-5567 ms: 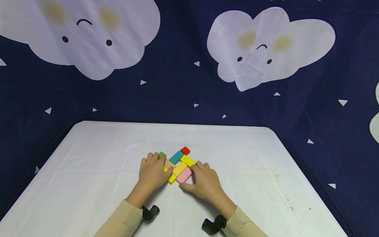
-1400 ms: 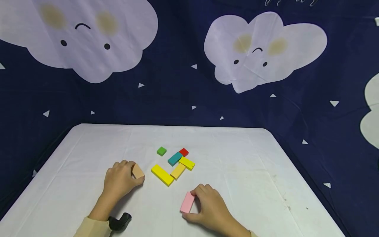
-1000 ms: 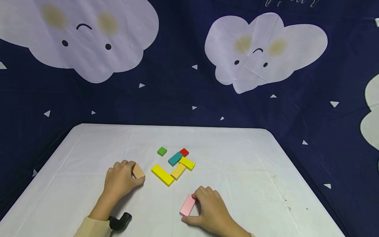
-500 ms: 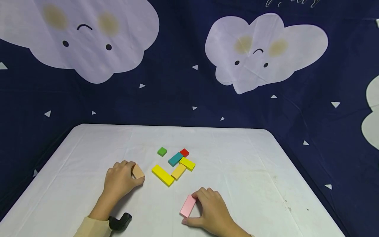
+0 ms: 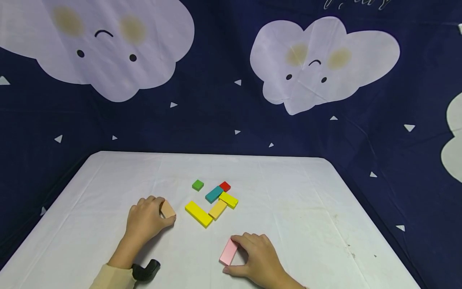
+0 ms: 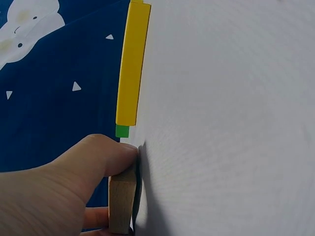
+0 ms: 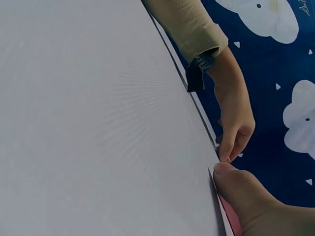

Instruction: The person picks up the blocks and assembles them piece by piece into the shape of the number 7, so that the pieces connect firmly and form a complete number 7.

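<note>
On the left of the white table, my left hand (image 5: 144, 220) pinches a tan wooden block (image 5: 168, 209) between thumb and fingers; the left wrist view shows its bare side face. Nearer to me on the right, my right hand (image 5: 258, 257) grips a pink block (image 5: 229, 252) with the thumb at its near end and the fingers at its far end. In the right wrist view only a strip of that pink block shows beside the thumb. A long yellow block (image 5: 198, 214) lies to the right of my left hand, with a light orange block (image 5: 218, 210) against its end.
A shorter yellow block (image 5: 228, 200), a teal block (image 5: 214, 194) and a red block (image 5: 225, 186) continue the group in a zigzag. A green block (image 5: 197, 185) sits apart at the back. Behind the table (image 5: 306, 224) hangs a dark blue cloud-print cloth (image 5: 216, 60).
Since the first frame, both hands have left the group: the left went left with the tan block, the right came nearer with the pink one. Lately, only the right fingers shifted slightly.
</note>
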The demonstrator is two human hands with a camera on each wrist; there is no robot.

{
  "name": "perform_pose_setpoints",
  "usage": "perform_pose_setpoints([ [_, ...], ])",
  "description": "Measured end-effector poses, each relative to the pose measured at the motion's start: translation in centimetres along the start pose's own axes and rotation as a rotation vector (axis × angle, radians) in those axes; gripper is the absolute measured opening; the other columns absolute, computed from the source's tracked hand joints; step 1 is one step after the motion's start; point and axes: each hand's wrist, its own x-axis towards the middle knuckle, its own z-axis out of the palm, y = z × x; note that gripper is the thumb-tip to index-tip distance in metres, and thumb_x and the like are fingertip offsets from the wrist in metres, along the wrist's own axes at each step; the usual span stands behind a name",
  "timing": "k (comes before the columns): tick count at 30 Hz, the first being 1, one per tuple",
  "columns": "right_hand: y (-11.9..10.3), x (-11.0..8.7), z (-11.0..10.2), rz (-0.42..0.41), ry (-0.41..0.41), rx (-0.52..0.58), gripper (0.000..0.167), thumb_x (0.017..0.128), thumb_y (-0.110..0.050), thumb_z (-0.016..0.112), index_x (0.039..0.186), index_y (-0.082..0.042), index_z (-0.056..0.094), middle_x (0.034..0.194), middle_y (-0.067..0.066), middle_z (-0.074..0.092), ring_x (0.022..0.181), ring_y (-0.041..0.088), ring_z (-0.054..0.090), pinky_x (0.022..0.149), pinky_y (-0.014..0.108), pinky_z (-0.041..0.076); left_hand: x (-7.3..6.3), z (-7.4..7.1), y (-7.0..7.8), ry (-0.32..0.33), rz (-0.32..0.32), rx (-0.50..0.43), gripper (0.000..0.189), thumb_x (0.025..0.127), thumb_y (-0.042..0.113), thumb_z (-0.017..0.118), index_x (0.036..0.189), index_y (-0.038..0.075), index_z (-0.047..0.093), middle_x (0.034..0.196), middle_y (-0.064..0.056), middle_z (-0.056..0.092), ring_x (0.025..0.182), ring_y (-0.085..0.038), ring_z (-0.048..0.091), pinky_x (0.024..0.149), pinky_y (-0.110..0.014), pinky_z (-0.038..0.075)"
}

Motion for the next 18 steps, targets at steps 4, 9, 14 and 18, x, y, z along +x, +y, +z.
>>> perform_pose_setpoints([
  [4,0.08,-0.23,0.09,-0.02,0.034,0.004,0.069,0.07,-0.078,0.069,0.116,-0.026,0.07,0.086,-0.022,0.058,0.079,-0.006,0.048,0.073,0.02,0.038,0.01,0.03,-0.03,-0.002,-0.007,-0.001,0.061,0.068,0.04,0.082,0.111,-0.002,0.07,0.093,-0.017,0.069,0.078,-0.029,0.057,0.067,-0.046,0.043],
  [9,0.22,-0.56,0.16,-0.056,0.105,0.025,0.062,0.069,-0.072,0.075,0.11,-0.026,0.075,0.086,-0.022,0.059,0.078,-0.008,0.047,0.071,0.016,0.039,0.08,0.11,-0.09,-0.005,-0.017,-0.001,0.063,0.068,0.04,0.083,0.112,-0.003,0.069,0.092,-0.016,0.068,0.078,-0.029,0.056,0.067,-0.045,0.042],
  [14,0.32,-0.75,0.1,-0.09,0.121,0.072,0.056,0.072,-0.066,0.077,0.11,-0.024,0.077,0.088,-0.021,0.06,0.079,-0.008,0.048,0.071,0.015,0.04,0.1,0.2,-0.26,-0.017,-0.02,0.005,0.063,0.069,0.041,0.082,0.113,-0.002,0.069,0.094,-0.017,0.069,0.079,-0.029,0.057,0.067,-0.046,0.043],
  [18,0.31,-0.81,0.07,-0.104,0.126,0.086,0.054,0.074,-0.063,0.077,0.11,-0.023,0.077,0.09,-0.02,0.061,0.081,-0.008,0.049,0.072,0.016,0.042,0.05,0.1,-0.21,-0.035,-0.031,-0.004,0.065,0.069,0.041,0.083,0.116,-0.001,0.069,0.096,-0.017,0.069,0.08,-0.03,0.058,0.069,-0.047,0.044],
])
